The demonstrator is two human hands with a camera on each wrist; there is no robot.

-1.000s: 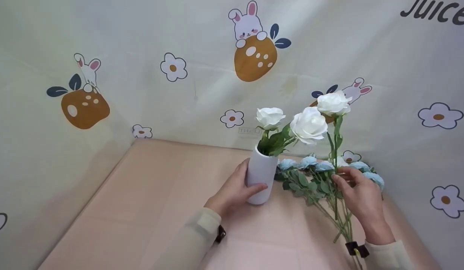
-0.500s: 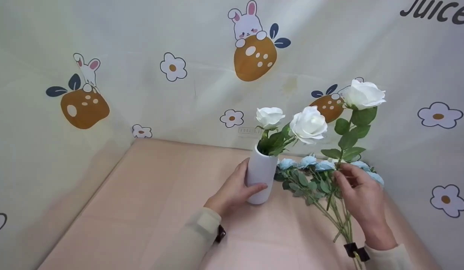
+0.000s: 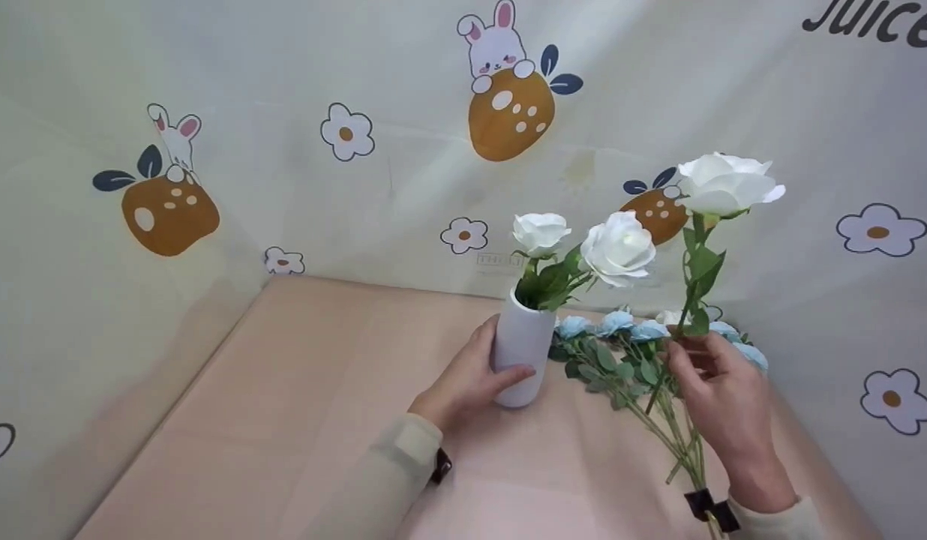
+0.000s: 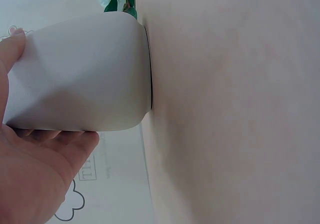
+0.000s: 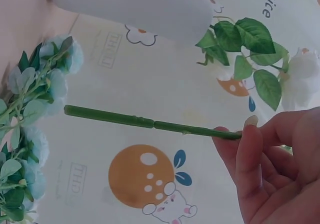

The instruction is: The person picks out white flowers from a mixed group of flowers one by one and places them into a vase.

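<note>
My left hand (image 3: 475,379) grips a white vase (image 3: 525,352) round its lower half, thumb across the front; the vase stands on the table. Two white roses lean out of its mouth, a smaller rose (image 3: 540,234) at the left and a fuller rose (image 3: 618,249) tilting right. To the right, my right hand (image 3: 722,409) pinches the stem of another white rose (image 3: 727,184) between thumb and fingers, its bloom held up high. In the right wrist view the green stem (image 5: 110,116) sticks out past the fingertips, its cut end free in the air beside the vase.
A bunch of light blue flowers (image 3: 616,324) with leafy stems lies on the pink table (image 3: 321,390), behind and under my right hand. A black clip (image 3: 712,510) shows over the stems by the right sleeve. A printed cloth (image 3: 388,195) hangs behind the table.
The rose in my right hand has turned, and its bloom has swung up and to the right, away from the vase's roses. My left hand and the vase have stayed in place.
</note>
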